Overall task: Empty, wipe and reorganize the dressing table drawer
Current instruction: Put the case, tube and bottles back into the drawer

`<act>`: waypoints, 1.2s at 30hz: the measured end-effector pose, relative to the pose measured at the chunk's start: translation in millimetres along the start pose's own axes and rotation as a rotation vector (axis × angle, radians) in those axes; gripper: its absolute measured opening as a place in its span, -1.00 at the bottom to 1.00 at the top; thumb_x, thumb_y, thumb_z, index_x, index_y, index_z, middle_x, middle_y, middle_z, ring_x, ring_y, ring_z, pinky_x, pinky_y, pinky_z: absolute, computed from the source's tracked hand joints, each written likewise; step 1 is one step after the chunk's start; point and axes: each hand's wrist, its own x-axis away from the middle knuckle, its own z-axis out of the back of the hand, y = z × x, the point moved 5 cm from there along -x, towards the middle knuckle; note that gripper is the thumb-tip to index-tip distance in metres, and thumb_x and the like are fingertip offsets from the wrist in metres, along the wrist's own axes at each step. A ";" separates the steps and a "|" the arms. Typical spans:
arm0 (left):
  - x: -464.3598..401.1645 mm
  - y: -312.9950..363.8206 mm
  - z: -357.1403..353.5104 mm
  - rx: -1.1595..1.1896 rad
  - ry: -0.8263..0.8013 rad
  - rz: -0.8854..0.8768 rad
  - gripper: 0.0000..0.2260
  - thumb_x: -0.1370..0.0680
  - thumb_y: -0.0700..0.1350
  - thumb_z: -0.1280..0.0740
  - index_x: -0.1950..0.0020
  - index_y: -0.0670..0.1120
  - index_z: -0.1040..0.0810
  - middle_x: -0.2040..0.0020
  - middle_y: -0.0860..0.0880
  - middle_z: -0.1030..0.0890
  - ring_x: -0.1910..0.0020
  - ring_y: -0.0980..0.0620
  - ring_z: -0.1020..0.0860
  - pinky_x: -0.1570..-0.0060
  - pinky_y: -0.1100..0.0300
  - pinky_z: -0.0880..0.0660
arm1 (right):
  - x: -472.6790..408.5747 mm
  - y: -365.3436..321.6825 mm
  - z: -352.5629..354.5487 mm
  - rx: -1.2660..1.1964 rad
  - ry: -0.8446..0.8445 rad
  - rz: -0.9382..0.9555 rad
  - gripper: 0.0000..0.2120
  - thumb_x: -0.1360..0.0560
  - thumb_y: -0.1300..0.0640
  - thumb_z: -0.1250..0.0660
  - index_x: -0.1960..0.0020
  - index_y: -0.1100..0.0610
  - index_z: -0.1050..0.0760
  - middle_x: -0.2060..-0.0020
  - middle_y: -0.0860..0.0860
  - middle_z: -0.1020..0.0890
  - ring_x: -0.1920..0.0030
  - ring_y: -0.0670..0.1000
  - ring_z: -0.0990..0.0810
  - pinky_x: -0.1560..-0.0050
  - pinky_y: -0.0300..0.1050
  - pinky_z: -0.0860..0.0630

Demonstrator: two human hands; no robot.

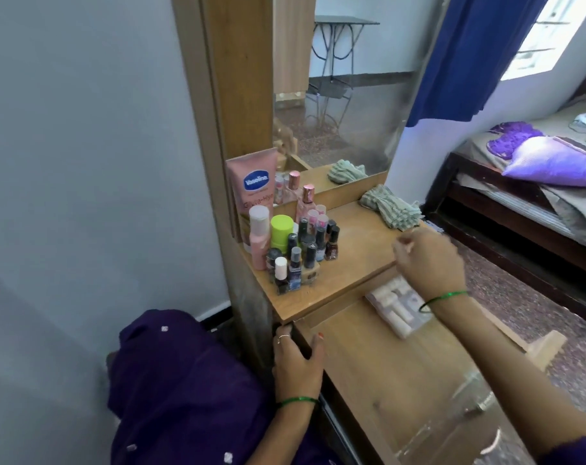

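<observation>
The drawer (368, 357) of the dressing table (355, 263) stood pulled out toward the person, its wooden bottom largely bare. The left hand (296, 360) gripped the drawer's near-left corner, thumb inside the wall and fingers curled over its outer face. The right hand (429, 260) hovered above the table's front edge with its fingers curled inward; motion blur hid whether they pinched a small item, so their hold could not be told. Beneath that wrist a clear case of small pale tubes (394, 307) lay in the far part of the drawer, and a clear plastic organiser (466, 417) lay nearer the camera. Lotion tubes and nail-polish bottles (298, 250) were clustered on the table's left side, beside the mirror (345, 95). A striped cloth (390, 206) lay crumpled at the table's back right. The step in hand appeared to be emptying, nearly finished. The next move would call for lifting out the case and organiser, then bringing the cloth to the drawer bottom.
</observation>
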 end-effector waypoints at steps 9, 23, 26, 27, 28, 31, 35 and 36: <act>-2.9 -4.2 -4.2 -0.048 0.006 0.019 -0.58 -0.50 0.04 -0.35 -0.30 -0.05 -0.37 -0.19 0.02 -0.48 -0.17 0.04 -0.49 -0.04 0.25 -0.42 | -23.3 -176.4 33.6 -0.395 0.060 0.422 -0.44 -0.40 -0.20 -0.37 -0.28 0.09 -0.41 -0.03 0.01 -0.56 0.00 -0.03 -0.53 0.03 -0.13 -0.52; -3.5 -6.7 -5.7 -0.095 -0.033 0.032 -0.47 -0.51 0.11 -0.30 -0.41 -0.05 -0.27 -0.32 0.01 -0.40 -0.24 0.07 -0.43 -0.16 0.19 -0.44 | -20.1 -218.0 -15.4 -0.515 -0.008 0.280 -0.21 -0.40 -0.03 -0.44 -0.47 0.16 -0.11 -0.33 0.10 -0.36 -0.26 0.11 -0.45 -0.12 -0.13 -0.47; -3.0 -5.8 -5.6 -0.088 -0.040 0.028 -0.46 -0.52 0.07 -0.30 -0.43 -0.07 -0.24 -0.36 0.01 -0.37 -0.29 0.06 -0.40 -0.15 0.26 -0.38 | -14.9 -221.1 -3.9 -0.579 0.047 0.318 -0.22 -0.40 -0.03 -0.44 -0.46 0.14 -0.13 -0.30 0.08 -0.39 -0.22 0.07 -0.47 -0.09 -0.16 -0.50; -3.3 -5.7 -5.3 -0.089 -0.040 0.029 -0.45 -0.52 0.07 -0.30 -0.44 -0.07 -0.23 -0.37 0.00 -0.35 -0.30 0.06 -0.39 -0.15 0.26 -0.37 | -12.4 -222.3 2.9 -0.601 0.078 0.337 -0.23 -0.40 -0.03 -0.44 -0.46 0.14 -0.13 -0.28 0.08 -0.40 -0.20 0.05 -0.48 -0.06 -0.18 -0.50; -3.4 -5.8 -5.3 -0.092 -0.042 0.029 -0.45 -0.52 0.07 -0.30 -0.44 -0.08 -0.23 -0.37 0.00 -0.35 -0.31 0.06 -0.39 -0.16 0.25 -0.36 | -9.4 -223.1 10.6 -0.623 0.111 0.356 -0.23 -0.40 -0.04 -0.44 -0.46 0.13 -0.14 -0.26 0.07 -0.40 -0.18 0.03 -0.48 -0.03 -0.22 -0.50; -2.8 -4.3 -3.8 -0.098 -0.029 0.014 -0.47 -0.52 0.07 -0.30 -0.43 -0.08 -0.24 -0.35 0.00 -0.37 -0.28 0.07 -0.40 -0.11 0.30 -0.34 | -0.9 -221.4 37.8 -0.733 0.212 0.405 -0.24 -0.39 -0.05 -0.46 -0.44 0.12 -0.16 -0.22 0.05 -0.42 -0.15 -0.03 -0.48 -0.01 -0.31 -0.50; -2.1 -4.0 -2.6 -0.086 -0.017 0.013 -0.49 -0.51 0.05 -0.33 -0.40 -0.07 -0.28 -0.32 0.00 -0.40 -0.27 0.05 -0.42 -0.11 0.29 -0.35 | 5.9 -204.1 69.4 -0.938 0.316 0.437 -0.24 -0.35 -0.02 -0.50 -0.38 0.16 -0.18 -0.10 0.08 -0.50 -0.03 -0.03 -0.57 0.02 -0.22 -0.58; -1.9 -3.7 -2.6 -0.085 -0.015 0.010 -0.49 -0.50 0.05 -0.34 -0.39 -0.07 -0.30 -0.31 -0.01 -0.41 -0.26 0.05 -0.43 -0.13 0.26 -0.36 | 7.7 -196.0 75.9 -0.981 0.342 0.447 -0.24 -0.34 0.01 -0.51 -0.37 0.19 -0.18 -0.07 0.07 -0.51 -0.01 -0.04 -0.58 0.01 -0.19 -0.59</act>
